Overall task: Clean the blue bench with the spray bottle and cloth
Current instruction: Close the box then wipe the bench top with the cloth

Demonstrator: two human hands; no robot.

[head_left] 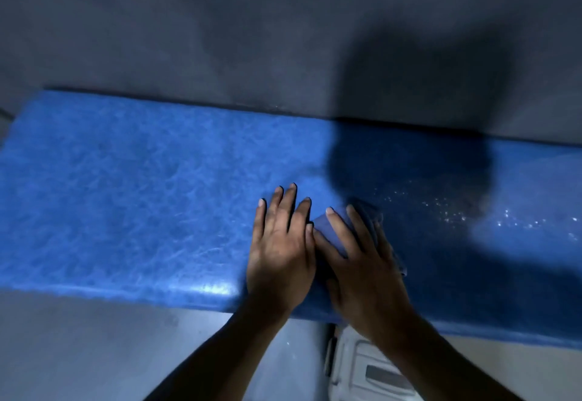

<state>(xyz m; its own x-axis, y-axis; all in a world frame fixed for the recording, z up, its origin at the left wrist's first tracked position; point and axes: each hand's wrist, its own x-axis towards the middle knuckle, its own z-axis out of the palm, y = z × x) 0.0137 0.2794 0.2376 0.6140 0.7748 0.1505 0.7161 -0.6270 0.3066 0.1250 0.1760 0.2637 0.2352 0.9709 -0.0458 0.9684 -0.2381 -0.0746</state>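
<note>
The blue bench runs across the view, its padded top glossy. A blue cloth lies on the seat near the front edge, mostly covered by my right hand, which presses down on it with fingers spread. My left hand rests flat on the bench just left of the cloth, fingers apart, its edge touching the cloth. Spray droplets glisten on the bench to the right of the cloth. No spray bottle is in view.
A grey wall rises directly behind the bench. A dark shadow falls over the bench's right part. Below the front edge is a pale floor and a white plastic object under my right forearm.
</note>
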